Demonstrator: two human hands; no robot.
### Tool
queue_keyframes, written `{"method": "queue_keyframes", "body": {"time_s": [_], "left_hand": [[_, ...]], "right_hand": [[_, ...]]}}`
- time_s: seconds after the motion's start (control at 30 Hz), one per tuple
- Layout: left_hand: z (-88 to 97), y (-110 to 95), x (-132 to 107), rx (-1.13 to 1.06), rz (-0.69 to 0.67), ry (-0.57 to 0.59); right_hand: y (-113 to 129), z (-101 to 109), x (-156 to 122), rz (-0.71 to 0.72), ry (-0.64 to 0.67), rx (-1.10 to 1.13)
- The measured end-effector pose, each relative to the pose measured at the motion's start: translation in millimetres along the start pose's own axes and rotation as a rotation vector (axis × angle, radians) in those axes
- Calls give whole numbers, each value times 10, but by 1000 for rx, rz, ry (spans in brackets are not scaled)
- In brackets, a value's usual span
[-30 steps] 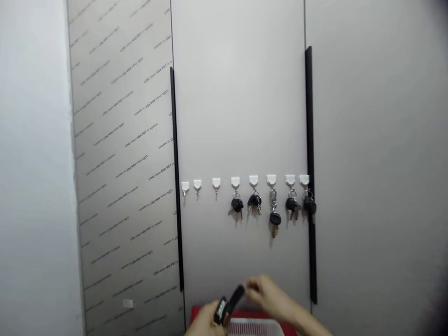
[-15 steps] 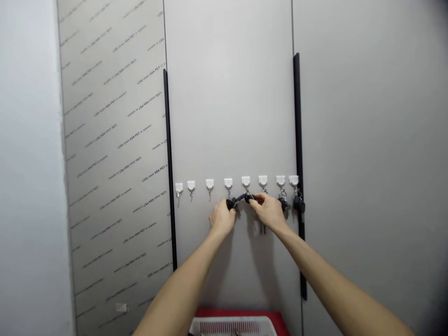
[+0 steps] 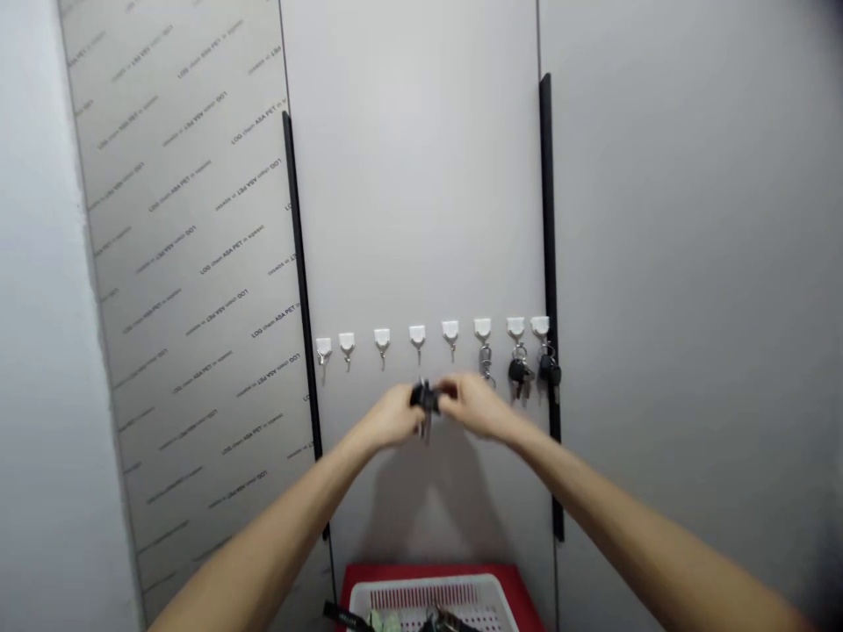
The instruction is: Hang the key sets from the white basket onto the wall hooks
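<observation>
A bunch of keys (image 3: 425, 398) with black parts is held between my two hands, in front of the panel and below the row of hooks. My left hand (image 3: 395, 415) has its fingers closed on the bunch's left side, and metal key blades hang beneath. From the right, my right hand (image 3: 472, 404) pinches the black part; motion blurs its fingertips. Just above hangs a white hook (image 3: 450, 330) with a metal prong. To the right, a metal clip (image 3: 486, 360), a key bunch (image 3: 520, 372) and another key bunch (image 3: 549, 370) hang from hooks.
More white hooks (image 3: 382, 337) continue leftward along the grey panel (image 3: 414, 202). Long black handles (image 3: 548, 219) run down both panel seams. Below, a white basket (image 3: 359, 597) holding assorted items stands on a red surface (image 3: 428, 570). A black strap (image 3: 346, 616) overhangs its left side.
Both hands and the keys have come down and left, away from the hooks. The hands are closer together. The view has tilted down, showing more of the basket.
</observation>
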State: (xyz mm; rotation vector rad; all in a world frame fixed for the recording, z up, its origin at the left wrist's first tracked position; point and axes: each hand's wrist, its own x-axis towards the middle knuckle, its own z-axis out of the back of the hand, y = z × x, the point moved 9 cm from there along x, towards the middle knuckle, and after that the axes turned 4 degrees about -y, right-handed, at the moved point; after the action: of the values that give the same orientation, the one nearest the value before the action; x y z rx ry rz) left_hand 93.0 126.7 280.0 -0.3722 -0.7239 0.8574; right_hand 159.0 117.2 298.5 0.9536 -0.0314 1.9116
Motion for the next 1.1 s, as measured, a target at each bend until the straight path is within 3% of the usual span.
{"method": "queue_keyframes", "body": {"time_s": [0.17, 0.23, 0.27, 0.33, 0.47, 0.53, 0.63, 0.73, 0.87, 0.97, 1.03, 1.1], "left_hand": [[-1169, 762, -870, -9, 195, 372], [-1430, 996, -1047, 104, 287, 454], [-1479, 1032, -1045, 144, 300, 467], [-1417, 924, -837, 142, 260, 401], [-934, 363, -46, -70, 161, 17], [-790, 114, 269, -149, 157, -147], [-757, -133, 544, -142, 175, -305], [-735, -248, 692, -152, 198, -339], [-393, -438, 814, -265, 118, -367], [-216, -462, 797, -86, 173, -358], [-272, -381, 747, 47, 248, -306], [-403, -298, 714, 38, 262, -273]], "right_hand": [[-547, -1259, -1196, -242, 315, 204], [-699, -1491, -1471, -305, 362, 186], [-740, -1462, -1497, -306, 333, 190], [-808, -1082, -1341, -289, 147, 195], [-999, 366, -840, -348, -513, 67], [-1031, 808, -649, -375, -656, -44], [-1059, 996, -457, -419, -648, -209], [-1082, 1060, -401, -451, -642, -232], [-903, 1419, -250, -325, -737, -181], [-737, 1618, -48, -240, -721, -131], [-671, 1578, 28, -213, -648, -64], [-652, 1349, -7, -203, -507, 25]]}}
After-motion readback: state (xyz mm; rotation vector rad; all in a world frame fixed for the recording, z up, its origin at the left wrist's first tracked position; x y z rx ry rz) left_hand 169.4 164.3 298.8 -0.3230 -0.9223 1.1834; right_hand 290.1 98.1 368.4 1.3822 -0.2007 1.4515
